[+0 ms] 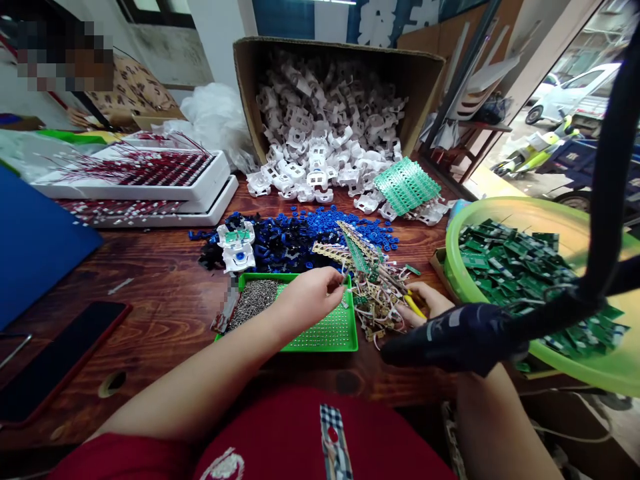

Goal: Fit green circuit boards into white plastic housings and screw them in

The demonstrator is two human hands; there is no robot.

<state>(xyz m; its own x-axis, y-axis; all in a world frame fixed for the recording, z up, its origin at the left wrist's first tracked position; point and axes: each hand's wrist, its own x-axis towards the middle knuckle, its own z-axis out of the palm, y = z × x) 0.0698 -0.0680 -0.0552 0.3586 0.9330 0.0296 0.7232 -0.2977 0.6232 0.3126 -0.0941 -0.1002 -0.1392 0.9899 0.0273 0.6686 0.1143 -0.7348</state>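
Note:
My left hand (317, 293) is closed in a pinch above the right part of a green tray (356, 333); what its fingertips hold is too small to make out. Small metal screws (255, 300) are heaped in the tray's left end. My right hand (434, 300), partly hidden by a black arm, grips yellow-handled pliers (414, 307), their metal jaws pointing up and left. Under the pliers lies a pile of small wired boards (375, 307). Strips of circuit board (356, 250) lean across that pile. A white housing with a green board (239, 236) stands behind the tray.
Blue and black parts (285, 240) spread behind the tray. A tipped carton (245, 100) spills white plastic housings (320, 147). Green boards fill a yellow-green basin (453, 233) at right. A black jointed arm (450, 337) crosses in front. Foam trays (220, 180), a phone (60, 360) and another person (135, 87) are leftward.

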